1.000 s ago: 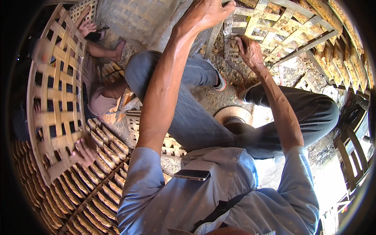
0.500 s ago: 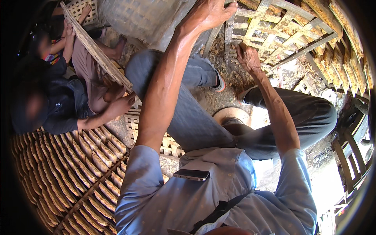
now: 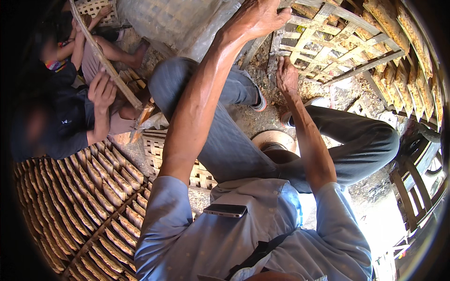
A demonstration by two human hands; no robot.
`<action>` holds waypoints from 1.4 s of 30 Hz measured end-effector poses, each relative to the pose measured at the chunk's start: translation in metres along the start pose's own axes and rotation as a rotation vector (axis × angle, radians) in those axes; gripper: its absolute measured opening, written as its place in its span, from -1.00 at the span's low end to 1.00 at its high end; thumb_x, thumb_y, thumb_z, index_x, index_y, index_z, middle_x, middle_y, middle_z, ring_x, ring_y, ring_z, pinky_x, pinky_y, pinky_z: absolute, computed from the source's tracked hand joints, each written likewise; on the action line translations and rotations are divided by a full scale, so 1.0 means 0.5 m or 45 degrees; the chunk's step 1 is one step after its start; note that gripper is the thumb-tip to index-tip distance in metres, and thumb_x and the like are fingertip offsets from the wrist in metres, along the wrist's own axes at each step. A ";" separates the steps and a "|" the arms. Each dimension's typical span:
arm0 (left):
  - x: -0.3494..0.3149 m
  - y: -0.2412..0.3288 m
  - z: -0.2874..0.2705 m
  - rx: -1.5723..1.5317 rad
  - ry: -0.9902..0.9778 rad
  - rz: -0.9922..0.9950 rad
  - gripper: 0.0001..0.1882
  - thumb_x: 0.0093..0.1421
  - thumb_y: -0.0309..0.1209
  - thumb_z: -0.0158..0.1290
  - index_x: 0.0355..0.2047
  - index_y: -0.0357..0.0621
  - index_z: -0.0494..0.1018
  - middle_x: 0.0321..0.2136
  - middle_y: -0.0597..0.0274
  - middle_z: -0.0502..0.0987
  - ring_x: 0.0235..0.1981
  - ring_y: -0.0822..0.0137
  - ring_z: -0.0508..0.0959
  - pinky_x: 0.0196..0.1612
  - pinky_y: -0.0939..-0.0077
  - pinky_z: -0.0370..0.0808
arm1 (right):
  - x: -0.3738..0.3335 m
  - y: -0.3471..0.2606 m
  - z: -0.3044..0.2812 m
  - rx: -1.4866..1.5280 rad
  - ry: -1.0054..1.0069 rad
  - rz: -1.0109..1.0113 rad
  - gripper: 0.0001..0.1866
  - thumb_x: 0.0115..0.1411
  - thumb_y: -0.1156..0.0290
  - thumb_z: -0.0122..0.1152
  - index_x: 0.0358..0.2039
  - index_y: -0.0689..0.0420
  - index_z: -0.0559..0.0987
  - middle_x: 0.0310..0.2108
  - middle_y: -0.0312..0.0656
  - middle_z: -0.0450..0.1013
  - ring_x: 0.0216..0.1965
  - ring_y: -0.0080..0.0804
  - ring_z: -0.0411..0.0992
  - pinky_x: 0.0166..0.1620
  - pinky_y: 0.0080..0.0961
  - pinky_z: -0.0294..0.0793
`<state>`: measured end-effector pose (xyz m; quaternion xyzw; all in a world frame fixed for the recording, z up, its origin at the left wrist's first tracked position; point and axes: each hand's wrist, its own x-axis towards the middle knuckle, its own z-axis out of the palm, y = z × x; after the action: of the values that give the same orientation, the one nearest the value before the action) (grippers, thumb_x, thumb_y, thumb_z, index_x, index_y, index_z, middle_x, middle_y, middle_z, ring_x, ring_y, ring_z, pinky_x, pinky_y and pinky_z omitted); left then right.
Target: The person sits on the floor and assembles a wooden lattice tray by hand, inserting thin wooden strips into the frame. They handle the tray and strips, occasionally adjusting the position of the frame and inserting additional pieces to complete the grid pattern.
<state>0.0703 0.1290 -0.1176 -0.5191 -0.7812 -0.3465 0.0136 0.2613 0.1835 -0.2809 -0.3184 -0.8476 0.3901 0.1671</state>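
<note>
A woven bamboo rack (image 3: 323, 44) with a wooden frame stands tilted at the upper right. My left hand (image 3: 263, 18) is at its upper left edge, closed at the rack's side with the thumb beside the lattice; the upper picture edge cuts off its other fingers. Lower down, my right hand (image 3: 287, 77) has its fingers pressed on the frame near the rack's lower left corner. Long crusted yellow-brown slats (image 3: 417, 47) show behind and to the right of the lattice.
At left, a seated co-worker (image 3: 61, 110) holds a long wooden strip (image 3: 104, 58); another person's legs show behind. Rows of pale pieces (image 3: 70, 201) fill a large rack below. A round stool (image 3: 276, 140) stands between my legs. A phone (image 3: 226, 210) lies on my shirt.
My right hand has shifted slightly left and lower along the rack's corner. My left hand has moved slightly right. The co-worker's hand has risen along the strip, which has swung left.
</note>
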 end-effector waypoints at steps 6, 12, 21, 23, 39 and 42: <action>0.016 0.041 -0.031 -0.119 -0.102 -0.093 -0.30 0.30 -0.27 0.10 0.31 -0.49 0.18 0.16 -0.54 0.37 0.23 -0.32 0.41 0.27 -0.02 0.38 | -0.002 0.045 0.004 -0.079 -0.162 -0.119 -0.65 0.49 0.22 -0.07 -0.28 0.25 0.48 -0.45 0.32 0.51 -0.39 0.36 0.53 -0.38 0.06 0.48; 0.010 0.038 -0.015 -0.105 -0.020 -0.016 -0.31 0.31 -0.28 0.10 0.31 -0.49 0.20 0.18 -0.54 0.36 0.22 -0.31 0.42 0.26 -0.01 0.40 | -0.019 0.113 0.033 -0.131 -0.315 -0.164 -0.72 0.48 0.29 -0.12 -0.14 0.23 0.50 -0.45 0.30 0.49 -0.39 0.37 0.50 -0.35 0.11 0.44; 0.005 0.080 -0.064 -0.210 -0.178 -0.152 -0.26 0.34 -0.23 0.07 0.39 -0.39 0.12 0.29 -0.47 0.26 0.34 -0.25 0.31 0.37 0.06 0.28 | 0.018 0.225 0.052 -0.174 -0.347 -0.104 -0.70 0.42 0.23 0.05 -0.24 0.20 0.61 -0.45 0.23 0.54 -0.37 0.25 0.55 -0.33 0.02 0.50; 0.014 0.079 -0.063 -0.168 -0.264 -0.273 -0.26 0.33 -0.23 0.08 0.39 -0.38 0.12 0.31 -0.45 0.25 0.36 -0.23 0.28 0.39 0.08 0.25 | 0.021 0.234 0.061 -0.061 -0.278 -0.136 -0.62 0.40 0.15 0.14 -0.34 0.24 0.61 -0.52 0.20 0.50 -0.47 0.15 0.54 -0.41 -0.06 0.45; -0.025 0.073 -0.088 0.311 -0.252 0.169 -0.41 0.42 -0.30 -0.06 0.34 -0.42 0.17 0.34 -0.38 0.20 0.42 -0.11 0.18 0.46 0.14 0.13 | 0.078 -0.061 -0.104 0.197 0.024 -0.136 -0.59 0.44 0.16 0.02 -0.33 0.28 0.56 -0.58 0.19 0.44 -0.57 -0.01 0.42 -0.36 -0.12 0.42; 0.000 0.059 -0.060 -0.077 -0.231 -0.206 -0.47 0.41 -0.34 -0.07 0.28 -0.44 0.24 0.32 -0.39 0.20 0.40 -0.16 0.20 0.44 0.10 0.16 | 0.093 -0.076 -0.113 0.090 0.041 -0.183 -0.58 0.51 0.16 -0.08 -0.35 0.23 0.51 -0.67 0.03 0.40 -0.65 -0.03 0.39 -0.50 -0.11 0.41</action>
<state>0.0843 0.1190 -0.0793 -0.4836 -0.8079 -0.3214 -0.1008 0.2414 0.2270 -0.2139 -0.2567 -0.8512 0.4017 0.2194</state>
